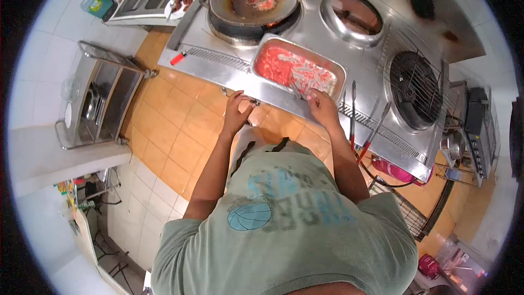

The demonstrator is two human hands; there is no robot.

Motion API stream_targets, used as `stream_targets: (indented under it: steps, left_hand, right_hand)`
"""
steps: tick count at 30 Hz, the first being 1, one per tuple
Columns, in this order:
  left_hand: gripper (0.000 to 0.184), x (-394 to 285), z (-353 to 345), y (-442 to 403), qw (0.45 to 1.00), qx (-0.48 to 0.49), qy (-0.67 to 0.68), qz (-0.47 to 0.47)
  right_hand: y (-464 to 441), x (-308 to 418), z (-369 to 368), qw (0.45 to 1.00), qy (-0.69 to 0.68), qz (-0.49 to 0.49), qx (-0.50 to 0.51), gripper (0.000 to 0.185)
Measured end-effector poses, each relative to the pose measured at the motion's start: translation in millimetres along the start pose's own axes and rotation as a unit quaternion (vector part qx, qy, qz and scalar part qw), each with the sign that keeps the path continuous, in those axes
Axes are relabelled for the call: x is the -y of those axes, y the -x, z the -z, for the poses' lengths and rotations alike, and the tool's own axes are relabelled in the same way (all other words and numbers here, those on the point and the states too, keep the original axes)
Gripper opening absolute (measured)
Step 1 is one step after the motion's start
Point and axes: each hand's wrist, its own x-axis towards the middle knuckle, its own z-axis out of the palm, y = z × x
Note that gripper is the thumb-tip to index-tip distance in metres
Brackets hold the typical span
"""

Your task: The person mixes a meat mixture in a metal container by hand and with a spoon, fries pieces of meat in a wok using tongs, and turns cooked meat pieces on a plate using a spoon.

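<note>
At stove (pixel 371 71) front, by tray (pixel 306 50) of raw-looking red meat (pixel 297 68). With right hand (pixel 325 108) at tray's near rim, fingers bent inward; can't tell if gripping anything. With left hand (pixel 238 114) spread, nothing visibly held, just off stove edge, apart from tray. Looks partway done: down to a small pinkish lump (pixel 266 4) in wok (pixel 284 0), with browned pieces (pixel 188 0) on plate (pixel 183 15), probably cooked. Plenty left in tray, judging by fill.
</note>
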Motion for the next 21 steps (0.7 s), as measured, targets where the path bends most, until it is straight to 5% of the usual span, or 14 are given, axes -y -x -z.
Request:
stream_targets:
  steps: [6, 9, 12, 18, 21]
  left_hand:
    - [0.031, -26.0, -17.2, 75.0, 0.992, 0.064, -0.007, 0.11]
    - [0.03, 18.3, -30.5, 126.9, 0.991, 0.068, -0.042, 0.11]
    - [0.027, 12.9, -33.2, 164.9, 0.943, 0.08, 0.039, 0.322]
    - [0.025, 30.5, -29.0, 243.7, 0.895, 0.167, 0.154, 0.385]
    - [0.028, 2.8, -7.6, 269.7, 0.867, 0.097, 0.179, 0.454]
  right_hand:
    - [50.9, -33.9, 24.1, 0.995, -0.058, 0.06, -0.052, 0.025]
    - [67.7, -38.1, 34.9, 0.993, -0.097, 0.051, -0.044, 0.021]
    - [72.8, -40.4, 34.6, 0.991, -0.109, 0.05, -0.056, 0.016]
    - [60.1, -21.8, 8.9, 0.977, -0.112, 0.181, -0.013, 0.02]
    - [57.1, 9.3, -8.5, 0.97, -0.126, 0.199, 0.061, 0.029]
